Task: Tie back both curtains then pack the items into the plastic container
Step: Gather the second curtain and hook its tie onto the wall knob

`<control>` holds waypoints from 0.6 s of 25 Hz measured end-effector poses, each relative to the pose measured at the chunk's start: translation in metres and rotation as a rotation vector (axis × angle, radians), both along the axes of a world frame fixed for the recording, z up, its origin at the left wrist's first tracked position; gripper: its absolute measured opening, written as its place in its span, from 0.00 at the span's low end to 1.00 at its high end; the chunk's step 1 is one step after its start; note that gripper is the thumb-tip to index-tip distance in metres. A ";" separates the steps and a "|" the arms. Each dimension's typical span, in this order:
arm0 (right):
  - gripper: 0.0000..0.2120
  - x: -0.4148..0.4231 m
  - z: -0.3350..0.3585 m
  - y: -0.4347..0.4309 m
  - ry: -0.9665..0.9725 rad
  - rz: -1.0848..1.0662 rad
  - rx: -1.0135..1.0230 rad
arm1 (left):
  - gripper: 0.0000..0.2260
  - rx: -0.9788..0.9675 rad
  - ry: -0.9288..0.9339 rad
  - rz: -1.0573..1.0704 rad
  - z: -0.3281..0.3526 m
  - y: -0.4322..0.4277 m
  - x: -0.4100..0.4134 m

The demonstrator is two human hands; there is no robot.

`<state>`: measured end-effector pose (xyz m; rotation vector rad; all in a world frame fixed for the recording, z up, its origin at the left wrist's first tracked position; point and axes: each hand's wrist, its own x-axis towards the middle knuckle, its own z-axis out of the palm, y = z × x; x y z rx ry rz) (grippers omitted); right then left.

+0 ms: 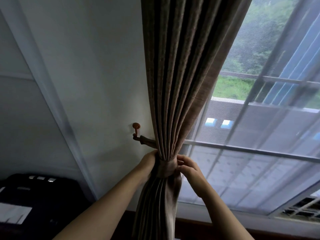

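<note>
A brown pleated curtain [180,75] hangs gathered at the left edge of the window. A matching fabric tieback [167,168] wraps around it, and its far end runs up to a brown wall hook [136,131]. My left hand [147,161] reaches around the left side of the bundle at the band, its fingers hidden behind the cloth. On the right side of the band, my right hand [187,168] pinches the tieback with curled fingers. The second curtain and the plastic container are out of view.
A sheer white curtain [259,135] covers the barred window to the right. A white wall [86,84] lies left of the curtain. A dark object with small silver patches [39,193] sits at the lower left. A wooden sill [199,226] runs below the window.
</note>
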<state>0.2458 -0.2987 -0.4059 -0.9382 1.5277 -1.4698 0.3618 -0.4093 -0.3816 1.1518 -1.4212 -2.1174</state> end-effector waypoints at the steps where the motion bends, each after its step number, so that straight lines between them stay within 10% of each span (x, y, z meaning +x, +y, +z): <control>1: 0.19 -0.002 -0.001 -0.002 -0.011 -0.001 0.019 | 0.15 0.024 0.016 0.003 0.000 -0.001 0.001; 9: 0.07 -0.019 -0.012 -0.017 0.009 0.040 0.143 | 0.15 -0.027 -0.031 -0.056 0.005 0.002 -0.001; 15: 0.21 -0.032 -0.017 -0.027 -0.075 0.182 0.252 | 0.17 -0.042 0.007 0.047 0.009 0.007 0.000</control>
